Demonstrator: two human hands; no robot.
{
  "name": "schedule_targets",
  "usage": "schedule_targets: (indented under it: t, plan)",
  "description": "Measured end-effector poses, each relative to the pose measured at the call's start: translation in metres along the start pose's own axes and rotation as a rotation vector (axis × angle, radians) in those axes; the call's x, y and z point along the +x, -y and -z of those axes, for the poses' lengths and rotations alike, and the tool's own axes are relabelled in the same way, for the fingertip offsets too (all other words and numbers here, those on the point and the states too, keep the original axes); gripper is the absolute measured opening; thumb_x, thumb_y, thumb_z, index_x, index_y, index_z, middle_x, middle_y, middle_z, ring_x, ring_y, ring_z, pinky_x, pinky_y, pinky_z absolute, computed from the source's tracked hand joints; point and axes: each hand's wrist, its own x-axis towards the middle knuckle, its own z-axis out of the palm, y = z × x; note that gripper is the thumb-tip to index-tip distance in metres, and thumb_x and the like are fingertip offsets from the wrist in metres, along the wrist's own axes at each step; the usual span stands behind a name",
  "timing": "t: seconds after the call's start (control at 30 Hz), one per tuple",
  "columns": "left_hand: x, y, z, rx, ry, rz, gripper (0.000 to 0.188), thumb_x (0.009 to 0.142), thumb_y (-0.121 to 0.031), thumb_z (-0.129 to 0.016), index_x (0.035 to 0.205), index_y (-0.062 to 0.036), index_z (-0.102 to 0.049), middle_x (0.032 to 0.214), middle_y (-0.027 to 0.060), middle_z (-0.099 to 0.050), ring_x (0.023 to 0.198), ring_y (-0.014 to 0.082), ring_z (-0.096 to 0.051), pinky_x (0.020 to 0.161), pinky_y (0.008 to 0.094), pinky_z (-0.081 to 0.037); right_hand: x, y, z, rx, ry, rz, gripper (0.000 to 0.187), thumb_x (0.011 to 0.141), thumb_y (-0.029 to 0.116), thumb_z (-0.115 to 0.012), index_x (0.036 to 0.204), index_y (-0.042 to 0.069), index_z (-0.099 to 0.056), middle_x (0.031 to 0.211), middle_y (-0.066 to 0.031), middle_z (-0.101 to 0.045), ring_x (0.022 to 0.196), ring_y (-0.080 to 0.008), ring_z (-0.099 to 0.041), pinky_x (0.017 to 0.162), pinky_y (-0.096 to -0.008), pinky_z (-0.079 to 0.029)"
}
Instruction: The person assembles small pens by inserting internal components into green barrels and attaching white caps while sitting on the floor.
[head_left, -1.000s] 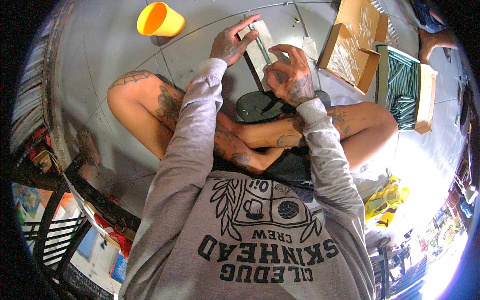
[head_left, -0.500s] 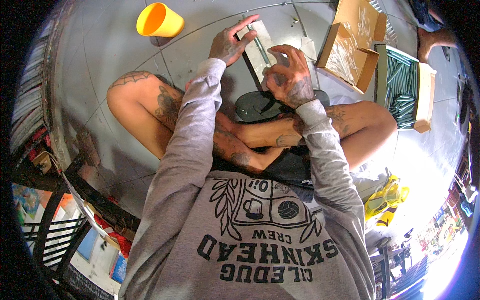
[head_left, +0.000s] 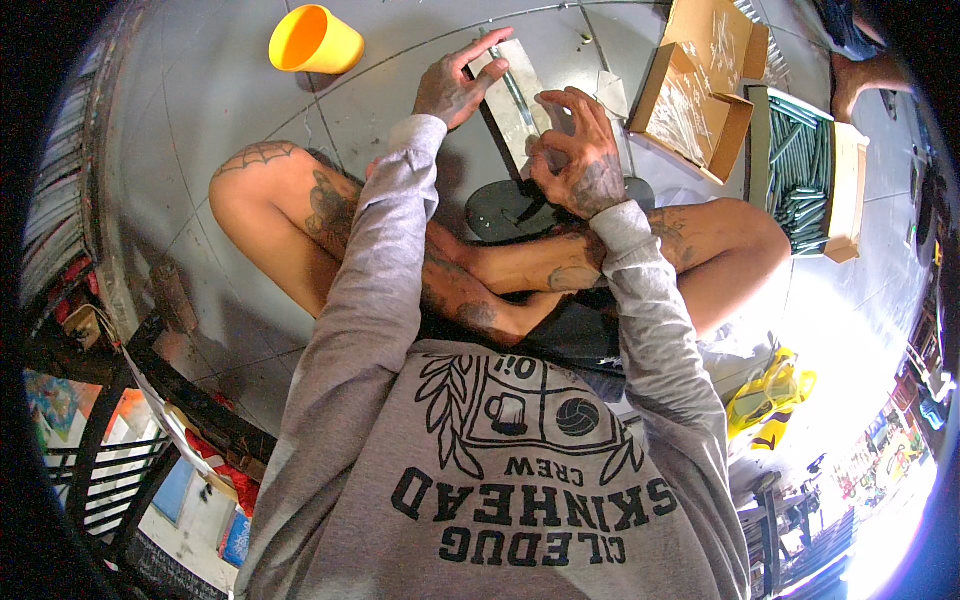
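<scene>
A pale metal plate lies on the floor in front of my crossed legs, with a slim green-grey rod lengthwise on it. My left hand is at the plate's far left edge; its index finger and thumb stretch apart over the rod's far end, the thumb close to the rod. At the near right side of the plate, my right hand has its thumb and fingers curled by the rod's near end. Whatever those fingers hold, if anything, is too small to make out. A black sandal lies below the plate.
To the right stand an opened cardboard box of thin clear pieces and a box full of green rods. A yellow cup is at the far left. Another person's foot shows beyond the boxes. A yellow plastic bag lies by my right.
Both hands keep nearly the same place and pose around the plate. The whole view has shifted very slightly.
</scene>
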Motion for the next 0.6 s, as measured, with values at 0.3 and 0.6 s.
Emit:
schedule_targets:
  t: [0.3,0.6]
  plan:
    - [0.0,0.0,0.0,0.012,0.009,0.005,0.057,0.091,-0.068,-0.053,0.142,-0.043,-0.052,0.121,-0.0056,-0.071,0.048,0.011,-0.041,0.055,0.0319,-0.047,-0.005,0.002,0.004,-0.005,0.023,0.002,0.006,0.065,0.007,-0.068,0.071,0.007,-0.07,0.134,-0.0134,-0.058,0.131,-0.0416,-0.047,0.108,-0.0532,-0.041]
    - [-0.004,-0.009,0.001,-0.03,-0.01,0.06,0.051,0.092,-0.06,-0.059,0.141,-0.0468,-0.052,0.134,-0.0035,-0.065,0.048,0.0116,-0.046,0.067,0.0326,-0.053,-0.026,0.008,0.034,-0.094,0.274,-0.074,0.023,0.058,0.018,-0.07,0.076,0.003,-0.071,0.14,-0.0146,-0.052,0.132,-0.042,-0.046,0.11,-0.0521,-0.04]
